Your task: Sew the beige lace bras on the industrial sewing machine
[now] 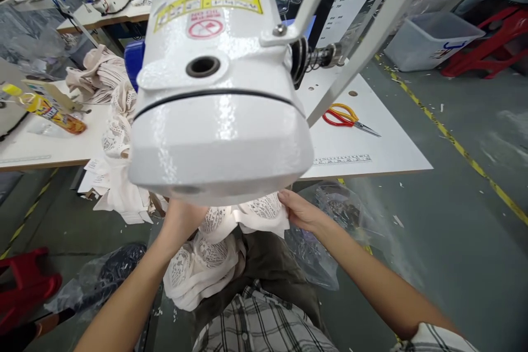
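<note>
Below the head of a white sewing machine, a cream lace bra is stretched between my two hands. My right hand pinches its right end, thumb on top. My left hand is at its left side, with the fingers hidden beneath the machine head and the fabric. On my lap, under the held one, rests a pile of more cream lace bras. The needle area is out of sight behind the machine head.
Scissors and a clear ruler lie on the white table to the right. More cream garments hang over the left table beside a drink bottle. A plastic bin and red stools stand on the floor.
</note>
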A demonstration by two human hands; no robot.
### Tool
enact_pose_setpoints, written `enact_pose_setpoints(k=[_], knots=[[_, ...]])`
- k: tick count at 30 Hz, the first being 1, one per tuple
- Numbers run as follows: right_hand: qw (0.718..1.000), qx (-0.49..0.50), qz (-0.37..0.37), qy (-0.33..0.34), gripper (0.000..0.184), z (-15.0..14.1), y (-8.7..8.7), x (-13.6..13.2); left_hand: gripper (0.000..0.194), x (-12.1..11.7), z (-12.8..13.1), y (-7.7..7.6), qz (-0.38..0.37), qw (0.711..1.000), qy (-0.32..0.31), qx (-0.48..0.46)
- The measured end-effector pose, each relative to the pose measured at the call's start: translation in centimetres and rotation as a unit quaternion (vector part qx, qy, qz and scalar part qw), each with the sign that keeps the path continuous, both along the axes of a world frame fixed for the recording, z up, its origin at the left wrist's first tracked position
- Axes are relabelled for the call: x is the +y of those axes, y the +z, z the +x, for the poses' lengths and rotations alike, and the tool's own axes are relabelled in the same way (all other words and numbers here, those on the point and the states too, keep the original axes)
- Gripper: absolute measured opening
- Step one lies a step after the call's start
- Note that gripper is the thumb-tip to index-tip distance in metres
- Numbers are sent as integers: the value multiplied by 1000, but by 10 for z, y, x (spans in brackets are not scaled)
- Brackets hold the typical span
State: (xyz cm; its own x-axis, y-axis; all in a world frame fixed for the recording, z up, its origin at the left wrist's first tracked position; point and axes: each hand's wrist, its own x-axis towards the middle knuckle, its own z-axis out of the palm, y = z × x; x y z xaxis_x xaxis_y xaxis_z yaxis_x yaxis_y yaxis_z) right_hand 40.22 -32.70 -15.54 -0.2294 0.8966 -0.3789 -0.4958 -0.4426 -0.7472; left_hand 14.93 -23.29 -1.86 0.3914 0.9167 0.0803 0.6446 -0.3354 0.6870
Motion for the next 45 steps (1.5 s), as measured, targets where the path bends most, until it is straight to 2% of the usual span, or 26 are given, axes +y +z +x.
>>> enact_pose_setpoints(k=[5, 8, 10, 13, 14, 16, 18, 20, 22, 24, 26, 27, 29, 31, 33, 38, 45], knots=[[994, 44, -26, -99, 36, 8, 9, 0, 21, 0, 6, -3, 8, 1000, -17, 13], [990, 42, -46, -127, 31, 12, 20, 1, 30, -1, -1, -7, 12, 999, -19, 45], [987, 24, -52, -150, 32, 17, 29, 0, 29, -6, -9, -9, 20, 998, 23, 62], [978, -10, -26, -209, 31, 24, 44, -5, 11, -27, -19, -7, 120, 988, 95, 33], [973, -25, -9, -227, 31, 25, 50, -9, 4, -38, -19, -4, 175, 981, 88, 9], [970, -62, 36, -233, 31, 23, 66, -17, 23, -63, -15, 3, 261, 964, 6, -43], [976, -111, 116, -146, 32, 15, 86, -25, 43, -87, -5, 10, 298, 941, -136, -87], [962, -157, 223, 22, 35, 0, 108, -31, 56, -102, 7, 15, 297, 918, -245, -96], [914, -201, 312, 164, 35, -17, 125, -33, 63, -105, 15, 18, 245, 927, -276, -63], [881, -255, 344, 199, 38, -31, 133, -29, 48, -97, 15, 16, 107, 965, -238, -4], [871, -332, 325, 159, 40, -38, 131, -21, 27, -83, 9, 12, -49, 986, -155, 25], [866, -371, 307, 132, 39, -40, 128, -16, 27, -75, 6, 10, -105, 988, -109, 25], [852, -437, 273, 88, 40, -40, 118, -5, 29, -61, 1, 5, -145, 989, -27, 4], [844, -471, 249, 71, 44, -38, 109, 5, 27, -49, 1, 1, -127, 991, 27, -17], [846, -476, 232, 63, 47, -37, 103, 14, 26, -39, 6, -2, -91, 994, 50, -36], [850, -479, 217, 38, 44, -33, 100, 26, 22, -23, 14, -8, -13, 996, 0, -88], [859, -475, 182, 60, 46, -31, 103, 31, 13, -15, 10, -15, 12, 997, 4, -82]])
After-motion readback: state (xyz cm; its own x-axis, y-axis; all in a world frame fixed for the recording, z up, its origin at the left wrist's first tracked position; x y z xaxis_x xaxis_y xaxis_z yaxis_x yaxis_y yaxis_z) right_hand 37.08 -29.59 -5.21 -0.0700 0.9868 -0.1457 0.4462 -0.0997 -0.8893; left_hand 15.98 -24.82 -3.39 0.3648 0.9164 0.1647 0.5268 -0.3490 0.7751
